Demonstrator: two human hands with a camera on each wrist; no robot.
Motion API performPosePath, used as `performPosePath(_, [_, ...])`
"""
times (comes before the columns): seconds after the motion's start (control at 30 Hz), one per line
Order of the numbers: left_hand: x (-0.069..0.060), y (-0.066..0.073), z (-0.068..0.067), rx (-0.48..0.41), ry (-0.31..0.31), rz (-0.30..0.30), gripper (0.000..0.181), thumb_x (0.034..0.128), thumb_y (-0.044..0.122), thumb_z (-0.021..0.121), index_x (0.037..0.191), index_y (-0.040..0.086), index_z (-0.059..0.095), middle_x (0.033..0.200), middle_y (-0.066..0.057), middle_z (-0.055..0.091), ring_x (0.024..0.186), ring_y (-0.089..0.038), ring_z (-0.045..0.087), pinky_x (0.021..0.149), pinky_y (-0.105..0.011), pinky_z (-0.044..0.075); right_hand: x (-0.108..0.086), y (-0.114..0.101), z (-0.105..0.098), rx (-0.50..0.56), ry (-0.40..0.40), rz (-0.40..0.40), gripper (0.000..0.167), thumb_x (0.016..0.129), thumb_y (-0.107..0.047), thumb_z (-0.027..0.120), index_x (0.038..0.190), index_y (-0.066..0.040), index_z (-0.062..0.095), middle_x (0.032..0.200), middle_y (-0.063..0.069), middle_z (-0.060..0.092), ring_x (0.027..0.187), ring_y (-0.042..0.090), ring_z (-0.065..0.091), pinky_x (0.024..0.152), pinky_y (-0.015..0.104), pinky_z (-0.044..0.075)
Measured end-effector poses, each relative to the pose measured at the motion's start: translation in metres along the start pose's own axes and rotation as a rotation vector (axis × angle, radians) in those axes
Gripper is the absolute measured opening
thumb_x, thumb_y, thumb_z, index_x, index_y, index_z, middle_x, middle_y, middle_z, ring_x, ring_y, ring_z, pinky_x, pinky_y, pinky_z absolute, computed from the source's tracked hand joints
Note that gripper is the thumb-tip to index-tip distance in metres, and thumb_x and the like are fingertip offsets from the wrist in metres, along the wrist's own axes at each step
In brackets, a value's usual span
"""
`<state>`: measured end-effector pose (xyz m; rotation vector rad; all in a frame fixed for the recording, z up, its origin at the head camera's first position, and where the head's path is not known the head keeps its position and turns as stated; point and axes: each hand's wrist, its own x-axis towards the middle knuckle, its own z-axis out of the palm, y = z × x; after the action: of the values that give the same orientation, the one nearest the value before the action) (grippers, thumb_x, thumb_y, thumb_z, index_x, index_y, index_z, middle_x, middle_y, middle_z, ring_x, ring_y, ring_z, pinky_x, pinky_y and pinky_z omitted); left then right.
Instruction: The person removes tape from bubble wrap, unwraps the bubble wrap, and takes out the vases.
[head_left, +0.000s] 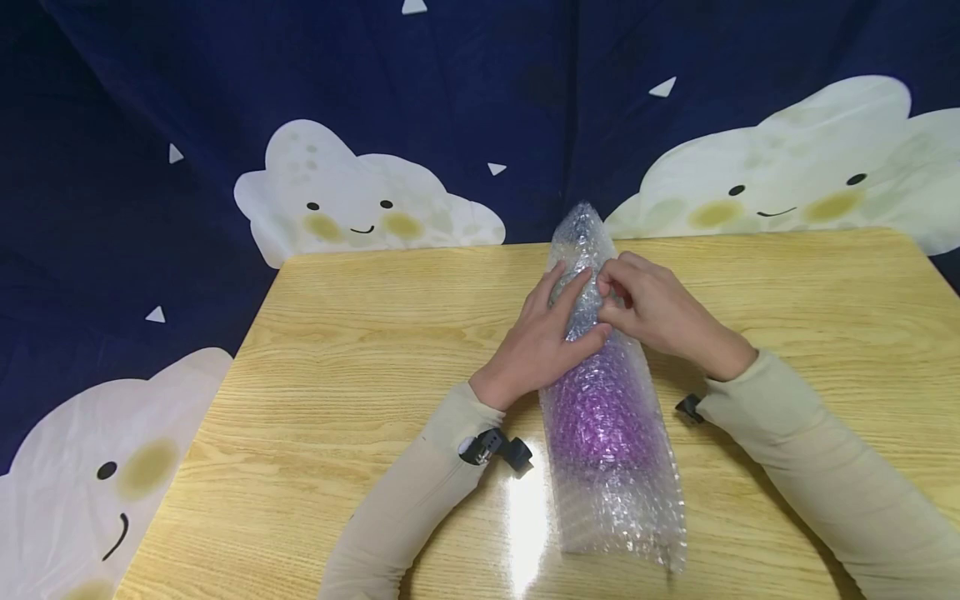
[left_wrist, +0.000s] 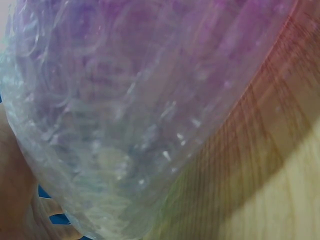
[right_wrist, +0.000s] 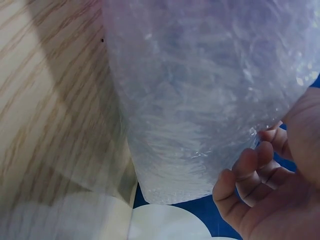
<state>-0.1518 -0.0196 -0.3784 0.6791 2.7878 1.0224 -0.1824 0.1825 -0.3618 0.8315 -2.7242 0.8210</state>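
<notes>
A long bubble-wrap package (head_left: 607, 492) lies lengthwise on the table, with something purple showing through its middle and a greyish, darker part near its far end. What is wrapped inside cannot be made out. My left hand (head_left: 536, 342) rests across the upper part of the wrap, fingers spread and thumb pointing right. On the opposite side, my right hand (head_left: 656, 308) has its fingers curled and pinches at the wrap's surface with thumb and index finger. Seen from the right wrist, curled fingers (right_wrist: 245, 170) sit beside the clear plastic. The wrap (left_wrist: 115, 100) fills most of the left wrist view.
The wooden table (head_left: 360, 333) spreads out on both sides of the package. Behind it hangs a dark blue cloth (head_left: 465, 83) printed with smiling clouds. A small black wrist camera (head_left: 495, 448) is strapped on the left sleeve, another (head_left: 688, 408) on the right.
</notes>
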Motion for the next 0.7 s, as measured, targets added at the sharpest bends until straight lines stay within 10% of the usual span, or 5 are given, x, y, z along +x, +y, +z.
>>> performPosePath(0.7, [0.0006,-0.0011,-0.0004,-0.002,-0.012,-0.013,0.08,0.0992,0.063,0.048,0.166,0.038,0.014,0.177,-0.001,0.0,0.165,-0.029,0.009,0.123,-0.059,0.038,-0.0012,-0.0038,-0.0031,0.02,-0.002,0.047,0.017,0.08,-0.006,0.072,0.096,-0.006,0.068,0.083,0.006,0.06,0.073,0.015,0.05,0.061,0.023,0.04])
